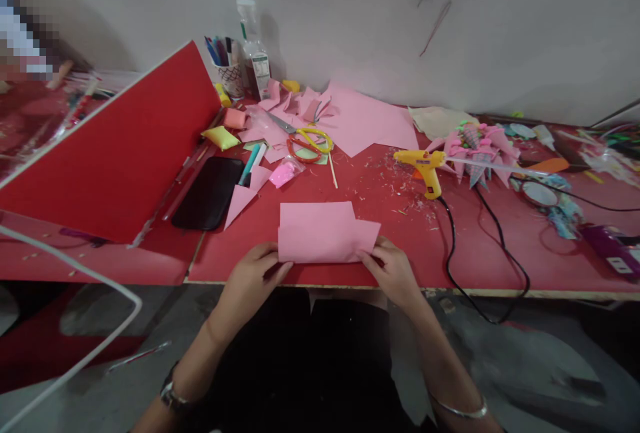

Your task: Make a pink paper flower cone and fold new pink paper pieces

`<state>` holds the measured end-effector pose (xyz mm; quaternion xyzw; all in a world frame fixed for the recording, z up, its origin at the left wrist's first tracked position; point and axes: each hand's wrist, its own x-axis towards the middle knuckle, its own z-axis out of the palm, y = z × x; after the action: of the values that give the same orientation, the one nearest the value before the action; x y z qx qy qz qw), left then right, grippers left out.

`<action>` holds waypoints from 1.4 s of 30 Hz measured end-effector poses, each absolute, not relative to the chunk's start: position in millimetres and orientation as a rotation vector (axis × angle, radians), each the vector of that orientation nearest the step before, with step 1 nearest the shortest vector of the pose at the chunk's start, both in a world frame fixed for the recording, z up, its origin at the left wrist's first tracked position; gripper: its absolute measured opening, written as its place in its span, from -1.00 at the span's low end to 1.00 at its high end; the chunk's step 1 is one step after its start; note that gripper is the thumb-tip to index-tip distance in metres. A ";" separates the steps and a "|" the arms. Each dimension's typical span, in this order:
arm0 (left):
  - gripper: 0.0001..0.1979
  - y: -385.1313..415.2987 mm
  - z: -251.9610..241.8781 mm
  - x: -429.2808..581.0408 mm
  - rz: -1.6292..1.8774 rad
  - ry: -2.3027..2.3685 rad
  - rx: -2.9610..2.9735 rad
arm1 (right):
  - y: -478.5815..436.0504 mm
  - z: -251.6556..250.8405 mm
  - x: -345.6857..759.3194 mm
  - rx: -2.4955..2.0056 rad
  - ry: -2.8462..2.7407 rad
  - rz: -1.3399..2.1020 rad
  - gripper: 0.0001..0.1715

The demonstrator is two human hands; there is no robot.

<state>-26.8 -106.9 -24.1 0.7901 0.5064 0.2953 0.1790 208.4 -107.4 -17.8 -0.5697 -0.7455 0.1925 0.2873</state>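
Note:
A folded sheet of pink paper (317, 233) lies near the front edge of the red table, its layers slightly offset at the right. My left hand (257, 276) pinches its lower left corner, thumb on top and fingers at the side. At the lower right, my right hand (393, 270) grips the paper between thumb and fingers. Behind the sheet are a small pink packet (285, 173), scissors with red and yellow handles (315, 143) and a cut pink paper piece (245, 196).
A yellow glue gun (425, 165) with a black cord lies to the right, beside a pink paper flower craft (480, 150). Leftward are a black phone (207, 193) and an upright red board (120, 146). A bottle (255, 60) and pen cup (230, 76) stand by the wall.

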 end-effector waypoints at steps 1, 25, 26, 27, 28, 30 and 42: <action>-0.74 -106.2 -23.9 -24.6 0.838 1.480 2.215 | -105.9 -18.1 205.8 -1.584 -1.983 0.465 -0.65; -0.72 -95.7 -19.5 -8.0 0.401 2.074 2.225 | -84.2 -7.7 177.1 -2.204 -2.127 -0.018 -0.62; -0.73 -95.6 -19.1 -7.5 0.375 2.086 2.226 | -83.9 -7.2 176.7 -2.217 -2.130 -0.010 -0.62; -0.74 -95.6 -18.8 -7.0 0.356 2.094 2.227 | -83.7 -6.8 176.4 -2.228 -2.130 -0.002 -0.62; -0.74 -95.6 -18.5 -6.7 0.342 2.100 2.226 | -83.7 -6.4 176.2 -2.236 -2.129 0.005 -0.61; -0.74 -95.6 -18.0 -6.4 0.319 2.111 2.224 | -83.8 -5.8 175.6 -2.249 -2.123 0.012 -0.61; -0.68 -94.7 -14.6 -5.0 0.315 2.151 2.202 | -83.6 -4.3 172.5 -2.301 -2.088 0.032 -0.63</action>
<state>-5.0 -94.7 -14.6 0.7116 0.6948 0.1017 0.0236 172.5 -83.6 -4.3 -0.7404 -0.6719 0.0103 0.0169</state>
